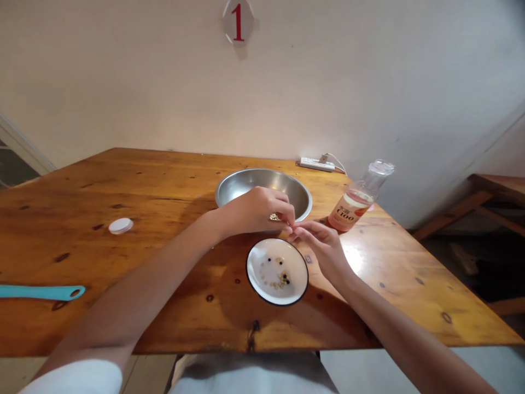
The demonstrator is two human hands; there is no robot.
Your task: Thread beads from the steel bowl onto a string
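My left hand (262,210) is closed, its fingertips pinched against those of my right hand (322,243). Whatever lies between the two pinches is too small to name. Small golden bits (274,217) show by the left fingers; I cannot tell whether they lie in the palm or behind it. Below both hands stands a white plate with a dark rim (274,297), holding several small pale yellow pieces (283,278) and several black ones (281,263). Just behind the left hand is a wide steel bowl (283,183), its front partly hidden by that hand.
Right of the bowl stands an uncapped bottle with pinkish liquid (346,210). A white lid (120,225) and a turquoise handle (45,292) lie on the left of the wooden table (164,186). A power strip (317,163) sits at the back edge by the wall.
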